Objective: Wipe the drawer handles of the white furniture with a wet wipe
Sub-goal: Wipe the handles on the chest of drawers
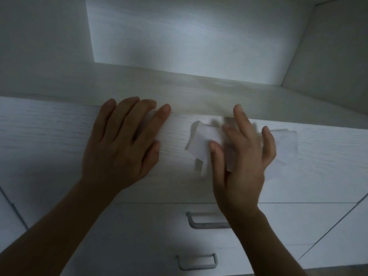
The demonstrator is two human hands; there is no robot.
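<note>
Below right hand [241, 162], half-hidden drawer handle [199, 225]

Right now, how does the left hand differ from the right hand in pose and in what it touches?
The left hand lies flat with straight fingers; the right hand has spread, bent fingers. The left hand touches the furniture top itself; the right hand is on the wet wipe, though blur hides whether it grips. The left hand looks sharp, the right hand blurred. Both are bare and rest on the same top.

Wet wipe [201, 144] lies on the furniture top [39, 136], above upper handle [207, 221] and lower handle [197, 261].
</note>
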